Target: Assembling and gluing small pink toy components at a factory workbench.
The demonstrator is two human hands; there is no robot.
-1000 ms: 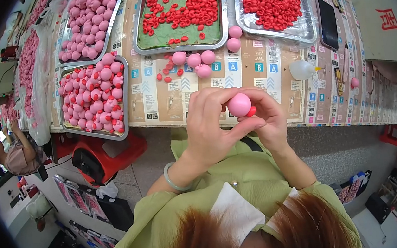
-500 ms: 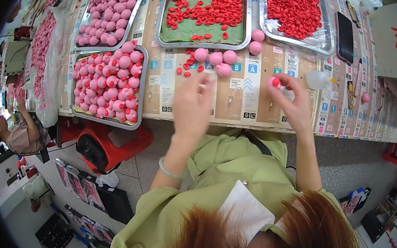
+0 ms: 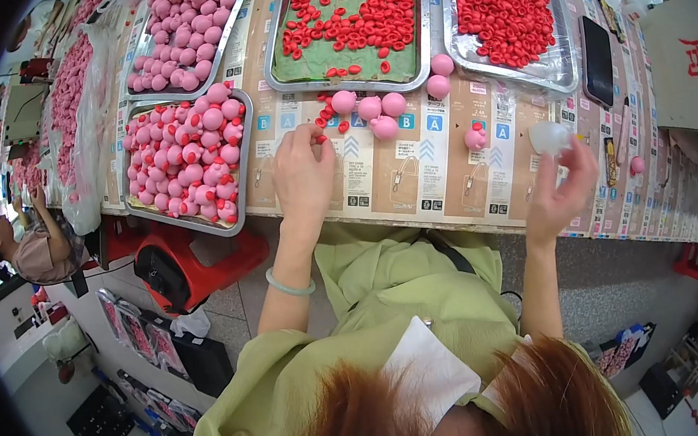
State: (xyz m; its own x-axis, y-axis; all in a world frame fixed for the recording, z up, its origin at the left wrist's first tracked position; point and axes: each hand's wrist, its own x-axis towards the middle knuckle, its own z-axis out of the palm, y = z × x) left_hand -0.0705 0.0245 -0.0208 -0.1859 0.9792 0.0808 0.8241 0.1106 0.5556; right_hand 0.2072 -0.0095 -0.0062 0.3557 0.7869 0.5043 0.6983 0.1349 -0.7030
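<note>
My left hand (image 3: 305, 176) is at the near side of a few small red oval pieces (image 3: 327, 110) on the table. Its fingertips are pinched together at one red piece (image 3: 321, 139). Farther right, my right hand (image 3: 566, 191) has its thumb and fingers apart at the near side of a white squeeze bottle (image 3: 548, 137) with a yellow tip, lying on its side. Whether they touch it is unclear. A pink ball figure (image 3: 475, 138) with red on it sits between my hands. Several plain pink balls (image 3: 384, 127) lie beyond my left hand.
A metal tray (image 3: 248, 143) of pink balls with red parts stands left, a tray of pink balls (image 3: 180, 70) behind it. Beyond are a green-lined tray (image 3: 308, 67) and another tray (image 3: 566, 42) of red pieces. A black phone (image 3: 598, 60) lies right. A person (image 3: 35, 230) sits far left.
The pink ball from my right hand now sits on the table, and that hand has moved right to the bottle. My left hand has shifted left and pinches at the red pieces.
</note>
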